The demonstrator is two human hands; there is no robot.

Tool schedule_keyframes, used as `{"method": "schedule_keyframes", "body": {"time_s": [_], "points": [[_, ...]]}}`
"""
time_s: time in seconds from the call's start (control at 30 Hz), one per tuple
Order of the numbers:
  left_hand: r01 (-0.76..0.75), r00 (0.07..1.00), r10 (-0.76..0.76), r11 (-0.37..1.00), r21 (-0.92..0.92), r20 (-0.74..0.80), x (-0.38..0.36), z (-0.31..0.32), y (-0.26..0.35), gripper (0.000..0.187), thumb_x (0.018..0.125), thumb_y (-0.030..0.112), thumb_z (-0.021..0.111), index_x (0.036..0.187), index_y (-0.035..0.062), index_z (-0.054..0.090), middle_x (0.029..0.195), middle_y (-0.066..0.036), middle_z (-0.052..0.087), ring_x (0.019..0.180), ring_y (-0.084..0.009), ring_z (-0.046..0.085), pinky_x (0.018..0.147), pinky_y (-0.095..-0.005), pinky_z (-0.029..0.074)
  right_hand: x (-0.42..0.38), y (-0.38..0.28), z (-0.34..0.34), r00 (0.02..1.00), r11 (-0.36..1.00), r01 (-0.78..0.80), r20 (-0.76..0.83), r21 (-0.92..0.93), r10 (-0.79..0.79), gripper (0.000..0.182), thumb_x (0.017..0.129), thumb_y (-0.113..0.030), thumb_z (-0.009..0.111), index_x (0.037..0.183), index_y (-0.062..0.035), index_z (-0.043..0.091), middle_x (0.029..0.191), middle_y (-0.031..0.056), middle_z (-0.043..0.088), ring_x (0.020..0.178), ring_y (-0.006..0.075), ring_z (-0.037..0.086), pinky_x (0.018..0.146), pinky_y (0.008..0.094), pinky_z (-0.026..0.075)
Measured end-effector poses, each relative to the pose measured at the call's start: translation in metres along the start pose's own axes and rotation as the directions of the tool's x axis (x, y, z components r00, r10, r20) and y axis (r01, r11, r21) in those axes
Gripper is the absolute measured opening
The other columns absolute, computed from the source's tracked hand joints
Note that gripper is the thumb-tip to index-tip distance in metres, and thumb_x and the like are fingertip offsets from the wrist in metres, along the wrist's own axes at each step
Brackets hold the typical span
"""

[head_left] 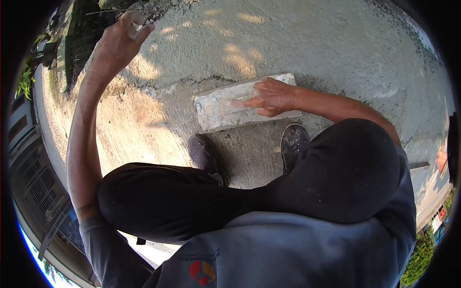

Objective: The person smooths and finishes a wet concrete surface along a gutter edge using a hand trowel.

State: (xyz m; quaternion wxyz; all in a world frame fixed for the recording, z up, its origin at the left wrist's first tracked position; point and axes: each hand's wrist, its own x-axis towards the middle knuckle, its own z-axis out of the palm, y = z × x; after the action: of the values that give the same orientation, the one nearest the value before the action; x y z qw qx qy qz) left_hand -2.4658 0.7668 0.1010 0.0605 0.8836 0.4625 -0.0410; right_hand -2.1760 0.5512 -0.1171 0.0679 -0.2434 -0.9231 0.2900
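My right hand (271, 97) is wrapped round the handle of a pale, rectangular float (211, 111), which lies flat on the ground in front of my shoes. The float is smeared with dried cement and sits beside a ragged edge in the grey, rough cement surface (312, 43). Raised at the upper left, away from the float, my left hand (126, 38) has its fingers curled but apart, with nothing visible between them.
Two dark, spattered shoes (204, 152) stand just below the float. Rubble and plants (144, 12) line the upper left edge. A building with a grille (41, 189) is at the left, and a bush (418, 261) at the lower right.
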Motion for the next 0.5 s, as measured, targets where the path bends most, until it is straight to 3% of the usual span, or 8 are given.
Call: {"method": "schedule_keyframes", "body": {"time_s": [0.03,0.07,0.13,0.17,0.27,0.3,0.4,0.5], "points": [[0.014,1.0,-0.014,0.999,0.03,0.01,-0.003,-0.007,0.007,0.034,0.097,0.035,0.065,0.111,0.0039,0.06,0.071,-0.015,0.068,0.067,-0.025,0.071,0.061,-0.0399,0.055,-0.018,0.003,-0.013,0.996,0.994,-0.023,-0.092,-0.104,0.013,0.08,0.088,-0.02,0.06,0.159,-0.0314,0.025,0.053,0.01,0.048,0.053,0.0273,0.05,0.055,0.0429,0.042],[0.02,1.0,-0.021,0.998,0.053,0.019,-0.004,-0.011,0.014,0.035,0.096,0.035,0.066,0.11,0.0037,0.06,0.069,-0.015,0.067,0.066,-0.0253,0.071,0.061,-0.0399,0.054,-0.026,0.006,-0.025,0.984,0.982,-0.178,-0.011,-0.055,0.178,0.077,0.091,-0.023,0.058,0.159,-0.0327,0.023,0.065,0.0133,0.055,0.072,0.0326,0.054,0.067,0.0458,0.044],[0.119,0.991,-0.118,0.993,-0.026,0.066,-0.004,-0.013,0.026,0.033,0.095,0.031,0.068,0.11,0.0032,0.06,0.071,-0.018,0.067,0.067,-0.0295,0.07,0.061,-0.0425,0.053,-0.042,0.01,-0.053,0.857,0.867,-0.498,0.159,0.004,0.491,0.072,0.096,-0.029,0.053,0.159,-0.0353,0.02,0.09,0.0198,0.068,0.108,0.0431,0.061,0.089,0.0516,0.047],[0.097,0.994,-0.097,0.995,-0.006,0.058,-0.003,-0.014,0.031,0.031,0.095,0.03,0.068,0.109,0.0032,0.059,0.072,-0.018,0.067,0.068,-0.0314,0.07,0.062,-0.0432,0.053,-0.043,0.013,-0.062,0.786,0.805,-0.593,0.202,-0.027,0.585,0.073,0.095,-0.029,0.052,0.159,-0.0344,0.019,0.099,0.0235,0.071,0.121,0.0469,0.056,0.098,0.0526,0.045],[0.062,0.997,-0.059,0.996,-0.062,0.05,0.002,-0.008,0.031,0.03,0.095,0.028,0.068,0.109,0.003,0.057,0.073,-0.02,0.067,0.07,-0.0361,0.07,0.063,-0.0452,0.052,-0.042,0.034,-0.053,0.674,0.677,-0.736,-0.106,-0.008,0.731,0.074,0.095,-0.03,0.053,0.16,-0.0337,0.018,0.101,0.0242,0.07,0.116,0.0498,0.058,0.1,0.0522,0.044],[0.106,0.991,-0.1,0.992,-0.065,0.093,0.005,-0.007,0.033,0.03,0.095,0.026,0.068,0.11,0.0034,0.056,0.074,-0.022,0.067,0.07,-0.0368,0.07,0.062,-0.0452,0.051,-0.044,0.044,-0.061,0.63,0.629,-0.772,-0.018,0.087,0.776,0.075,0.095,-0.032,0.053,0.16,-0.0337,0.015,0.111,0.0264,0.069,0.115,0.053,0.057,0.103,0.0531,0.042],[0.114,0.98,-0.102,0.992,-0.057,0.172,0.009,-0.012,0.044,0.03,0.094,0.023,0.069,0.111,0.0033,0.054,0.074,-0.022,0.067,0.069,-0.037,0.069,0.061,-0.0445,0.051,-0.062,0.086,-0.04,0.512,0.562,-0.825,-0.482,-0.048,0.711,0.082,0.09,-0.027,0.059,0.161,-0.0275,0.018,0.087,0.019,0.07,0.088,0.0378,0.065,0.07,0.0472,0.05],[0.083,0.983,-0.056,0.985,-0.154,0.174,-0.002,-0.029,0.053,0.03,0.094,0.018,0.068,0.115,0.0032,0.052,0.071,-0.019,0.065,0.067,-0.034,0.069,0.06,-0.0411,0.052,-0.121,0.091,-0.047,0.302,0.397,-0.912,-0.482,0.106,0.823,0.079,0.09,-0.03,0.059,0.159,-0.0283,0.021,0.094,0.0205,0.071,0.087,0.041,0.067,0.077,0.0512,0.053]]}}
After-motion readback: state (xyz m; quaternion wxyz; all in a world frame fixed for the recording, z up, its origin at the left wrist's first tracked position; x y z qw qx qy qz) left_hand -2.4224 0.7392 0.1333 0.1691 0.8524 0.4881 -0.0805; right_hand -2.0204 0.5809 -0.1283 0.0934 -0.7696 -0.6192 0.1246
